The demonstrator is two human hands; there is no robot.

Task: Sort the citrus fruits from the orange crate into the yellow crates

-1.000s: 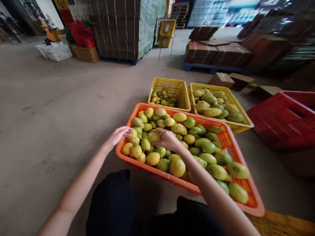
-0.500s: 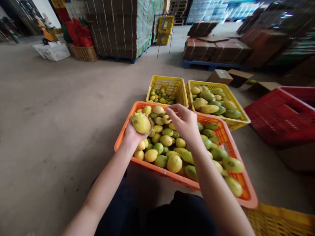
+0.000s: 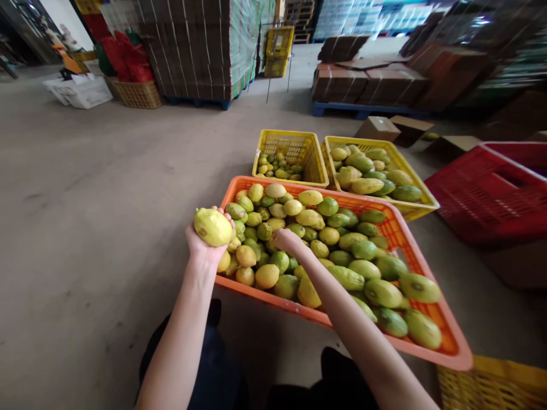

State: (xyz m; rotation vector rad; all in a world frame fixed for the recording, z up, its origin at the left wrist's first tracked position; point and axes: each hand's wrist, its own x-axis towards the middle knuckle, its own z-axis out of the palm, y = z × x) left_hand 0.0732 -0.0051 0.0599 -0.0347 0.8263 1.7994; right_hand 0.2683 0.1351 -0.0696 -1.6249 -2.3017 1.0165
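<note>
A large yellow lemon [image 3: 212, 227] rests in the upturned palm of my left hand [image 3: 200, 247], whose fingers curl round its far side. This hand is just off the left edge of an orange crate [image 3: 299, 310]. My right hand [image 3: 288, 240] reaches down among the green and yellow lemons [image 3: 267, 275] inside the crate. Its fingers are bent, and their tips are partly hidden against the fruit, so what they grip cannot be made out. Larger, elongated green-yellow fruits [image 3: 383, 292] fill the crate's right part.
Beyond the orange crate stand a yellow crate [image 3: 315, 149] of small fruits and another yellow crate [image 3: 421, 208] of larger ones. A red crate [image 3: 482, 193] is at the right. Open cardboard boxes [image 3: 378, 130] and loaded pallets [image 3: 359, 109] stand farther back.
My left hand has moved left with the lemon, out past the crate's edge. My right hand has dropped from above the crate down into the lemons.
</note>
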